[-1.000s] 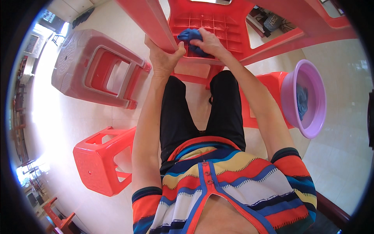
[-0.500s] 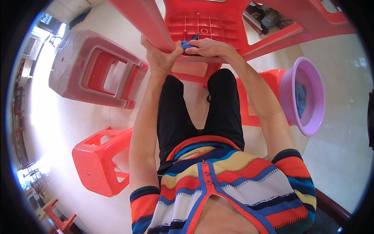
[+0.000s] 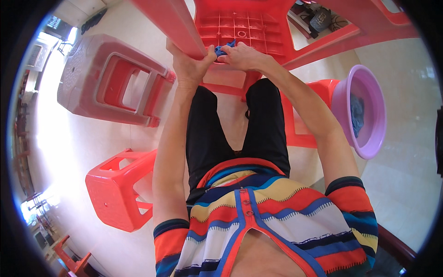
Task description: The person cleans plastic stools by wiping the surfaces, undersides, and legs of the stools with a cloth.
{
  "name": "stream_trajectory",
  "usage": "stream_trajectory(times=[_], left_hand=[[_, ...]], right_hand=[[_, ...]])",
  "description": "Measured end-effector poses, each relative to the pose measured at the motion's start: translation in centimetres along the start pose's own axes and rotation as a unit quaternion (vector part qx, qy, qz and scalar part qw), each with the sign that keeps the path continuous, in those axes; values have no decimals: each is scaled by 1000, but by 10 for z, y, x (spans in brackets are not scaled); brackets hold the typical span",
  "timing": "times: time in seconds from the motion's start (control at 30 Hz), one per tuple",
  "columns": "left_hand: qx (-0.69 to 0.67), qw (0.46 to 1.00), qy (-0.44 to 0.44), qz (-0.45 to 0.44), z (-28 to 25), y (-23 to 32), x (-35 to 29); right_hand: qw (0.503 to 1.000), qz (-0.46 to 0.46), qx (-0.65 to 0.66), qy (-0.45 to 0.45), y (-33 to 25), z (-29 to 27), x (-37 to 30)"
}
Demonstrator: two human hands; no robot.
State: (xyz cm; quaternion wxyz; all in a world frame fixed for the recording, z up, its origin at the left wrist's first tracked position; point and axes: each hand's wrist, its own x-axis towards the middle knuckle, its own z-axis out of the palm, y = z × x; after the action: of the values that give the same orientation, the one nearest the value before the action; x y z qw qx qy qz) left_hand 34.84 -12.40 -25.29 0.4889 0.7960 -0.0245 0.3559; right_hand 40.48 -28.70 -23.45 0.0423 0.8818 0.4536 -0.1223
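Standing to my left are a grey stool [image 3: 80, 76] and a low red stool [image 3: 113, 196]. My left hand [image 3: 190, 64] wraps a leg of the tipped stool [image 3: 240, 31], which looks light and stiff; the leg suits a firm hold. Between my hands, at its near edge, bunches the blue cloth [image 3: 224, 49], soft, probably damp, best held wadded. My right hand [image 3: 243, 57] grips it, partly hiding it. Farther right sits a purple basin [image 3: 342, 99], a rag [image 3: 357, 114] inside.

Bright light from the left glares off the floor [image 3: 69, 161]; edges bend.
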Motion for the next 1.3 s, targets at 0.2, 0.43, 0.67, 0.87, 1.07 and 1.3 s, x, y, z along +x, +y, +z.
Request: stream_trajectory(times=[0.2, 0.43, 0.67, 0.87, 1.07, 1.3], left_hand=[[-9, 1000, -7, -19, -1, 2, 0], [23, 999, 33, 19, 2, 7, 0], [36, 999, 29, 0, -4, 6, -1], [6, 1000, 24, 19, 3, 8, 0], [34, 999, 30, -8, 0, 9, -2], [44, 998, 35, 6, 1, 12, -2]], right_hand=[[998, -43, 37, 3, 8, 0, 3], [722, 124, 672, 108, 24, 14, -13], [935, 253, 149, 198, 29, 9, -22], [966, 175, 135, 132, 53, 27, -5], [978, 156, 80, 111, 56, 29, 2], [968, 137, 117, 177, 40, 13, -17]])
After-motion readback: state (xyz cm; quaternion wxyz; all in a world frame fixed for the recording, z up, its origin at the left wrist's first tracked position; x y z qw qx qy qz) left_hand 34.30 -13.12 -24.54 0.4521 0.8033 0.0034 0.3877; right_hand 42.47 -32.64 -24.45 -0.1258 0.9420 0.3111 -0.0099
